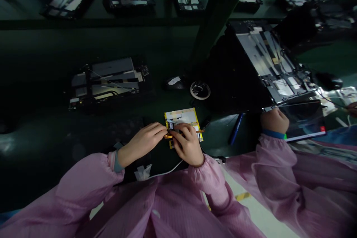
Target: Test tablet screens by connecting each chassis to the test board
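Note:
A flat white battery-like pack with yellow edges [189,114] lies on the dark bench in front of me. Over its left part is a small dark part with a white label [171,125]. An orange ribbon cable [167,137] runs from it, under my fingers. My left hand [143,142] comes in from the left, its thumb and fingers pinched at the part's left edge. My right hand [187,144] rests across the pack, with bent fingers closed on the part's right side. The fingers partly hide what each hand grips.
An opened device with internals showing [111,80] lies at left; another [275,63] leans at right. Behind my hands are a computer mouse [175,81] and a round dish [200,90]. A blue pen [236,129] lies right. A co-worker's hand [275,121] is beyond it. Shelved devices [129,0] line the back.

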Action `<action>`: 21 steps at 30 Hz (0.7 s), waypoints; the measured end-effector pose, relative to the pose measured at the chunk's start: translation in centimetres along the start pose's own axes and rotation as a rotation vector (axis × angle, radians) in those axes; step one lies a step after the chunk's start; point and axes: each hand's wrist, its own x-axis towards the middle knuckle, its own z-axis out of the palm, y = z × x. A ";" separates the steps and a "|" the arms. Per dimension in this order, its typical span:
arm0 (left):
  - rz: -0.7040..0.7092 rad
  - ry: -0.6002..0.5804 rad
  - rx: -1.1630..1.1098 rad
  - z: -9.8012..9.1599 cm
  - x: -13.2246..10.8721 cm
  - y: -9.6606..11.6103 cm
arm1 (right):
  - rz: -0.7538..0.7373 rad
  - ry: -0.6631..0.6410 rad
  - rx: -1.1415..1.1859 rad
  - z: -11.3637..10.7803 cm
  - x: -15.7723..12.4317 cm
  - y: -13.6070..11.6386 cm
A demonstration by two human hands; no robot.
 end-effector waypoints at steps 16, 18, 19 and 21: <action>-0.182 0.243 0.207 -0.6 -1.9 2.7 | 0.040 0.271 -0.195 -1.3 -3.2 0.4; -0.219 0.181 0.222 0.2 -2.6 3.5 | 0.197 0.359 -0.247 -2.1 -4.3 1.6; -0.231 0.144 0.202 0.5 -2.8 3.9 | 0.260 0.359 -0.268 -2.4 -4.7 2.1; -0.224 0.085 0.089 1.0 -2.7 4.4 | 0.322 0.315 -0.283 -2.5 -4.9 2.9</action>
